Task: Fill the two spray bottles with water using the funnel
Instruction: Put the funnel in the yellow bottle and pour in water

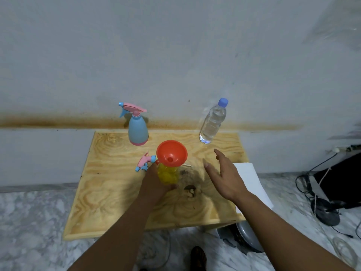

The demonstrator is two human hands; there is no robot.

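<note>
Left hand (156,184) grips yellow bottle (168,174) mid-table, steadying it under the funnel (172,152) | right hand (222,173) released, we judge bound for water bottle (213,122) at 1 o'clock | blue bottle (137,130), 11 o'clock, capped, waits.

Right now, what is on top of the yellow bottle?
An orange funnel sits in the yellow bottle's mouth. Its spout and the bottle's opening are covered by the funnel's bowl.

White paper (252,180) on wooden table (109,192); cables (312,184) right.
</note>
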